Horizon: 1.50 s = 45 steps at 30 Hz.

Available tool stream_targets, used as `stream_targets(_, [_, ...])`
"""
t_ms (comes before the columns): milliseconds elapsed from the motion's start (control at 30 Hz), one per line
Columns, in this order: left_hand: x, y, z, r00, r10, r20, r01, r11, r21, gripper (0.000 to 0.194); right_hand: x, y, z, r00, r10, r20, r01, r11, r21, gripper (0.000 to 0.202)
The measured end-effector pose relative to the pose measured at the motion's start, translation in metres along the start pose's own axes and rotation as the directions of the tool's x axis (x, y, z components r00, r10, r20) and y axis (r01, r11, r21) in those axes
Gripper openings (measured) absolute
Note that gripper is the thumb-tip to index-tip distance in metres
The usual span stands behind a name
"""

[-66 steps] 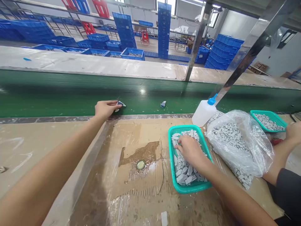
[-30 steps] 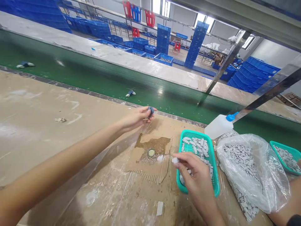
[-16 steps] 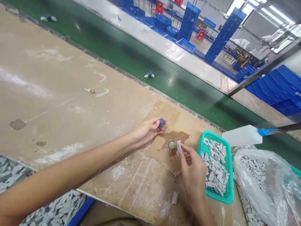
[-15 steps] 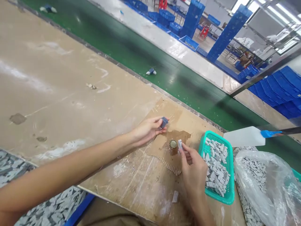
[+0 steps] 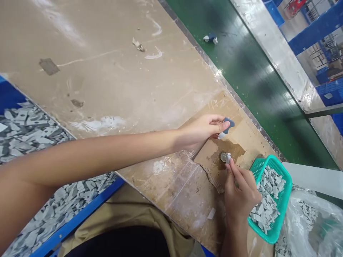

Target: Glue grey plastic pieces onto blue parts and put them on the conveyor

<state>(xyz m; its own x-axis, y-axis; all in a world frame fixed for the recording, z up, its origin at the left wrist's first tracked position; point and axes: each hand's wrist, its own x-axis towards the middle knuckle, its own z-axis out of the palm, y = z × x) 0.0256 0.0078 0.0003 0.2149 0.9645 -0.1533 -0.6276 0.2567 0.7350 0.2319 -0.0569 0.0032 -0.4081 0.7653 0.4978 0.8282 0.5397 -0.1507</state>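
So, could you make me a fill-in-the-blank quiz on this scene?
1. The hand pinching a pale piece near the round cap is the ____ one.
2. The other hand holds a part that is partly dark ____.
3. The long strip beyond the table is ____ in colour.
Missing words: right; blue; green.

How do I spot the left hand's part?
Find the green belt, then the brown bench beside it. Over the bench, the left hand pinches the slate-blue part. It is darker than the pale piece in the right hand and held, unlike the blue-and-white part on the belt.
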Motion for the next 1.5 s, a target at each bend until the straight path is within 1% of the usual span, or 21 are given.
stream_targets(133, [0.0,-0.002,-0.001,0.999,0.02,0.041,-0.022,0.999,0.039,0.02,0.002,-0.002,0.003,1.0,-0.028,-0.014,0.028,1.0,0.006,0.032])
stream_targets(267, [0.001,-0.004,-0.002,0.999,0.02,0.042,-0.024,0.995,0.098,0.018,0.003,-0.003,0.005,0.999,-0.036,0.013,0.035,0.999,0.01,0.03])
stream_targets(433, [0.0,-0.003,-0.003,0.998,0.022,0.06,-0.032,0.984,0.175,0.01,0.002,-0.005,0.005,0.999,-0.003,0.04,0.003,1.0,-0.012,0.027])
stream_targets(500, [-0.002,-0.002,-0.003,0.997,0.01,0.078,-0.025,0.98,0.197,0.007,0.003,-0.007,0.002,0.998,0.056,0.004,-0.056,0.998,0.022,0.025])
stream_targets(567, [-0.005,-0.002,-0.002,0.994,-0.014,0.104,-0.009,0.976,0.216,0.008,0.004,-0.011,-0.002,0.982,0.18,-0.052,-0.174,0.98,0.099,0.022])
stream_targets(633, [-0.01,-0.005,0.0,0.991,-0.041,0.128,0.005,0.964,0.267,0.01,0.005,-0.014,-0.007,0.939,0.329,-0.099,-0.304,0.93,0.205,0.019])
stream_targets(667, [-0.012,-0.008,0.002,0.989,-0.05,0.137,0.007,0.954,0.298,0.01,0.005,-0.016,-0.009,0.914,0.387,-0.121,-0.347,0.901,0.259,0.019])
stream_targets(733, [-0.017,-0.013,0.007,0.985,-0.072,0.155,0.013,0.937,0.35,0.011,0.004,-0.018,-0.011,0.881,0.439,-0.175,-0.364,0.867,0.34,0.018])
stream_targets(800, [-0.022,-0.019,0.012,0.979,-0.097,0.18,0.024,0.929,0.37,0.012,0.003,-0.019,-0.012,0.876,0.427,-0.222,-0.326,0.866,0.379,0.018])
stream_targets(900, [-0.027,-0.022,0.018,0.971,-0.118,0.207,0.037,0.933,0.358,0.014,0.0,-0.02,-0.015,0.894,0.378,-0.239,-0.255,0.87,0.421,0.019])
stream_targets(1000, [-0.03,-0.02,0.023,0.973,-0.098,0.211,0.023,0.944,0.329,0.017,-0.001,-0.022,-0.019,0.92,0.345,-0.185,-0.231,0.859,0.457,0.029])
stream_targets(1100, [-0.034,-0.016,0.026,0.971,-0.09,0.22,0.021,0.954,0.299,0.021,0.0,-0.023,-0.024,0.941,0.32,-0.114,-0.239,0.863,0.444,0.032])
stream_targets(1200, [-0.038,-0.015,0.029,0.976,-0.081,0.202,0.02,0.957,0.29,0.023,0.002,-0.025,-0.025,0.952,0.287,-0.109,-0.216,0.877,0.429,0.037])
stream_targets(1300, [-0.042,-0.016,0.03,0.987,-0.037,0.159,-0.021,0.937,0.348,0.021,0.002,-0.027,-0.025,0.96,0.271,-0.072,-0.212,0.871,0.443,0.045])
stream_targets(1367, [-0.044,-0.017,0.03,0.988,-0.01,0.156,-0.052,0.919,0.391,0.018,0.0,-0.029,-0.023,0.96,0.277,-0.042,-0.228,0.859,0.459,0.049])
stream_targets(1500, [-0.045,-0.022,0.027,0.988,0.036,0.15,-0.106,0.861,0.497,0.015,-0.002,-0.033,-0.02,0.953,0.302,0.001,-0.269,0.848,0.456,0.048])
